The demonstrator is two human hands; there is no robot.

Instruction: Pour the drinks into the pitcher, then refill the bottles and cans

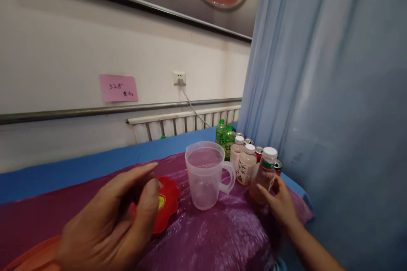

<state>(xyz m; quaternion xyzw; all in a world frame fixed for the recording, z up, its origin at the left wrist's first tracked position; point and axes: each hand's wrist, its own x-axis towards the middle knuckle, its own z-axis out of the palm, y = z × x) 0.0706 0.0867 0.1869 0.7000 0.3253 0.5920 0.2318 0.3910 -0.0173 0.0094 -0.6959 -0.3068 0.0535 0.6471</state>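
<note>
My left hand [111,216] is raised at the lower left with its thumb and fingers apart and nothing between them. Partly hidden behind it lies a red scalloped dish [170,199] with a yellow centre. My right hand [280,203] is at a clear bottle [262,178] with a white cap and green neck band, its thumb and fingers around the lower side. Between the hands stands a translucent plastic pitcher [203,182], upright, its handle to the right. Two white-capped bottles [246,165] stand just right of the pitcher.
Green bottles [228,139] and several cans [259,151] stand at the back right. Purple plastic sheeting [219,237] covers the blue surface [127,152]. An orange rim [38,254] shows at lower left. A blue curtain [324,93] hangs right; a railing [184,114] runs behind.
</note>
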